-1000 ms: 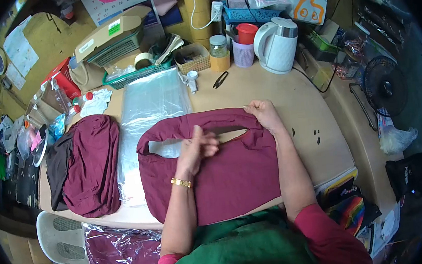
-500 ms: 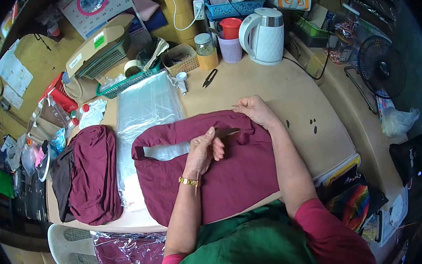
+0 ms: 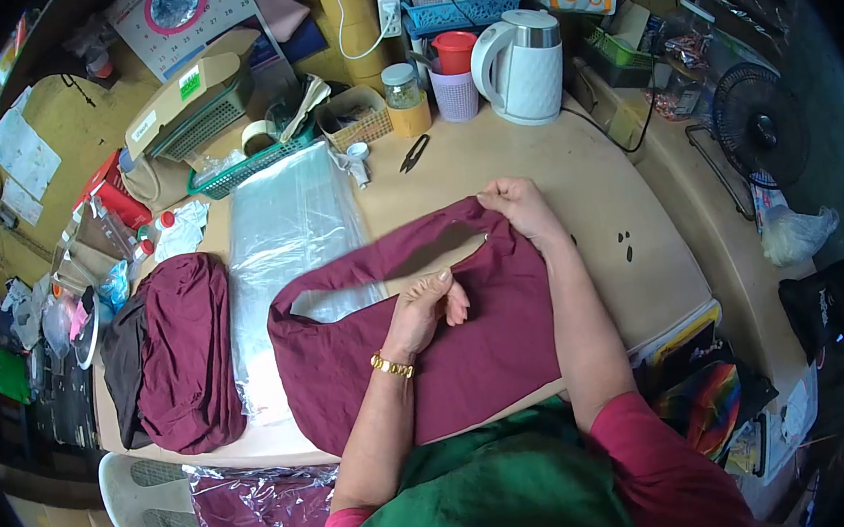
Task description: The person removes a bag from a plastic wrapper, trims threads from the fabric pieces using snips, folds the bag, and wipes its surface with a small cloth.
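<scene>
A maroon cloth shoulder bag point(image 3: 491, 358) lies on the table in front of me, its long strap arched above its opening. My right hand point(image 3: 518, 210) pinches the strap at its upper right end and lifts it a little. At the edge of the opening is my left hand point(image 3: 426, 311), with a gold bracelet point(image 3: 392, 366) on the wrist. Its fingers are curled and the thumb presses at the bag's edge; part of the grip is hidden. Between strap and edge, the tabletop shows through.
Left of the bag lie clear plastic sleeves point(image 3: 292, 210) and a folded maroon bundle point(image 3: 189, 354). Black thread snips point(image 3: 414, 154) rest farther back, near a white kettle point(image 3: 525, 69) and a glass jar point(image 3: 402, 87). A black fan point(image 3: 761, 123) stands at right.
The right hand has moved slightly up, raising the strap and widening the gap below it. My left hand has shifted a little right and down along the bag's edge.
</scene>
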Demonstrator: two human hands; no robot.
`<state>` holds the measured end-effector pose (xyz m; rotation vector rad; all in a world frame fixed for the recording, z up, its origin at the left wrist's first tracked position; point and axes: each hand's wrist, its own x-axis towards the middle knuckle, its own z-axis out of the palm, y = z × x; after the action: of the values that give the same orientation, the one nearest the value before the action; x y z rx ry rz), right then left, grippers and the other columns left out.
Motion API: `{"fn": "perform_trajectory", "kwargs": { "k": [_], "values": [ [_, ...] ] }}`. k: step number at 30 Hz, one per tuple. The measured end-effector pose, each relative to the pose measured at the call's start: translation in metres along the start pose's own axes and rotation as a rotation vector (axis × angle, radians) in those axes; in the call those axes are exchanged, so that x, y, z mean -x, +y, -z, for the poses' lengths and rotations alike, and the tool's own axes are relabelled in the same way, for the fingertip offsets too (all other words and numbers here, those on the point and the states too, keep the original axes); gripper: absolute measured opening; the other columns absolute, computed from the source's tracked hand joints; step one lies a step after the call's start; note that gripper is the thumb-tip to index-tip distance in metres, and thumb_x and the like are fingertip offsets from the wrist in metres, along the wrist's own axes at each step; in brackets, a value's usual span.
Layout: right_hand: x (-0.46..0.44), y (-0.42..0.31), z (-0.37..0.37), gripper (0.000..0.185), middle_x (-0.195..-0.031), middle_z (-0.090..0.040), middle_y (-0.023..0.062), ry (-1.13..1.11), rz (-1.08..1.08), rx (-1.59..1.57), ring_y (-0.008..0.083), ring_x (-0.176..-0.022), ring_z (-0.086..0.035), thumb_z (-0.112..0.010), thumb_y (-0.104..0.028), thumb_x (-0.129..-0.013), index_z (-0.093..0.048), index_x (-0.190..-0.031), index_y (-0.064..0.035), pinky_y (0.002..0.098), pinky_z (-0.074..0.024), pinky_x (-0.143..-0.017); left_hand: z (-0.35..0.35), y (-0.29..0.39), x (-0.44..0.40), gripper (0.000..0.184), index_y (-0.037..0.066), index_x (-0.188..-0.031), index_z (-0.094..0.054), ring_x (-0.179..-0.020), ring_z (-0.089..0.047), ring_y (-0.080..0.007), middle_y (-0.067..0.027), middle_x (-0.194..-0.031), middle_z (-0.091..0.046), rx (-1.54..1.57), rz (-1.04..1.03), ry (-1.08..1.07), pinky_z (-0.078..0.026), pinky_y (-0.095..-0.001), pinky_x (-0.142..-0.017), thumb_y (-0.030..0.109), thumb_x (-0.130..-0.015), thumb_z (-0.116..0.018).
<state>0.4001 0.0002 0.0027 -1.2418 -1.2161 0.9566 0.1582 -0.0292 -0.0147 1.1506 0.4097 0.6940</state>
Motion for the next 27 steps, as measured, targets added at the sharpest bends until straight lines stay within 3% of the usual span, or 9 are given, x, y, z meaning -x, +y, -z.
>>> {"fn": "perform_trajectory", "kwargs": {
  "k": [5,8,13,15,17,20,24,25,27],
  "values": [
    [0.011,-0.012,-0.008,0.012,-0.075,-0.059,-0.0062,-0.265,0.046,-0.084,0.0016,-0.066,-0.049,-0.067,-0.011,-0.092,-0.063,-0.083,-0.0044,0.0192,-0.0405,-0.06,-0.004,0.006,-0.006,0.053,0.001,-0.089,-0.066,-0.058,-0.061,-0.0129,-0.0064,-0.068,-0.065,-0.014,0.077,0.25,-0.046,-0.0223,-0.052,0.045,-0.104,-0.042],
    [0.012,-0.01,-0.006,0.013,-0.073,-0.057,-0.0069,-0.259,0.024,-0.115,0.0014,-0.067,-0.049,-0.066,-0.011,-0.093,-0.063,-0.083,-0.0044,0.0191,-0.0406,-0.061,0.015,-0.007,-0.01,0.053,0.0,-0.088,-0.066,-0.058,-0.061,-0.0125,-0.0062,-0.067,-0.064,0.127,0.024,0.394,-0.046,-0.0219,-0.054,0.045,-0.103,-0.042],
    [0.009,-0.005,-0.011,0.013,-0.078,-0.057,-0.0063,-0.206,0.0,-0.027,0.0033,-0.07,-0.048,-0.067,-0.014,-0.092,-0.061,-0.088,-0.0035,0.0196,-0.0412,-0.065,0.01,-0.001,-0.007,0.043,0.001,-0.087,-0.063,-0.062,-0.064,-0.0178,-0.0146,-0.08,-0.07,-0.049,-0.112,0.46,-0.05,-0.0239,-0.058,0.036,-0.104,-0.044],
    [0.008,-0.005,-0.012,0.018,-0.081,-0.057,-0.0051,-0.142,0.0,-0.044,0.005,-0.073,-0.049,-0.071,-0.018,-0.09,-0.06,-0.091,-0.0036,0.0207,-0.042,-0.067,0.006,0.004,-0.009,0.046,0.001,-0.082,-0.058,-0.07,-0.068,-0.0196,-0.0191,-0.087,-0.071,0.075,-0.213,0.479,-0.056,-0.028,-0.064,0.037,-0.105,-0.042],
    [0.017,-0.023,-0.011,0.036,-0.089,-0.055,-0.0017,-0.098,0.458,0.295,0.0095,-0.08,-0.05,-0.08,-0.028,-0.082,-0.057,-0.097,-0.0039,0.0248,-0.0442,-0.074,0.007,0.009,-0.009,0.044,0.001,-0.081,-0.056,-0.076,-0.069,-0.0227,-0.0211,-0.09,-0.07,0.097,-0.201,0.473,-0.057,-0.0294,-0.068,0.035,-0.105,-0.042],
    [0.032,-0.049,-0.016,0.056,-0.092,-0.053,0.0002,-0.281,0.3,0.494,0.0127,-0.086,-0.049,-0.086,-0.043,-0.071,-0.055,-0.099,-0.0039,0.0277,-0.0449,-0.081,0.01,0.008,-0.01,0.041,0.001,-0.08,-0.054,-0.084,-0.071,-0.0271,-0.0238,-0.094,-0.07,0.139,-0.202,0.443,-0.059,-0.0311,-0.072,0.032,-0.105,-0.042],
    [0.017,-0.017,-0.019,0.033,-0.097,-0.06,0.0023,-0.092,0.008,0.06,0.0093,-0.085,-0.052,-0.075,-0.026,-0.088,-0.06,-0.102,-0.0005,0.0277,-0.0459,-0.079,0.013,0.01,-0.008,0.041,0.001,-0.078,-0.053,-0.093,-0.071,-0.0311,-0.0235,-0.092,-0.069,0.215,-0.258,0.37,-0.059,-0.0321,-0.076,0.029,-0.105,-0.041],
    [0.018,-0.025,-0.012,0.014,-0.088,-0.063,-0.0001,-0.231,-0.088,0.138,0.0053,-0.078,-0.052,-0.069,-0.013,-0.091,-0.065,-0.094,0.0,0.025,-0.0458,-0.071,0.011,0.013,-0.008,0.041,0.001,-0.078,-0.053,-0.093,-0.071,-0.0311,-0.0235,-0.092,-0.069,0.217,-0.256,0.365,-0.059,-0.0321,-0.076,0.029,-0.105,-0.041],
    [0.016,-0.019,-0.009,0.014,-0.081,-0.062,-0.0027,-0.257,-0.062,0.112,0.0039,-0.073,-0.051,-0.07,-0.013,-0.091,-0.066,-0.088,-0.0007,0.0233,-0.0447,-0.067,0.008,0.018,-0.006,0.047,-0.001,-0.082,-0.06,-0.086,-0.071,-0.0265,-0.0193,-0.088,-0.069,0.405,-0.151,0.457,-0.058,-0.0295,-0.071,0.032,-0.105,-0.038]
  ]
}}
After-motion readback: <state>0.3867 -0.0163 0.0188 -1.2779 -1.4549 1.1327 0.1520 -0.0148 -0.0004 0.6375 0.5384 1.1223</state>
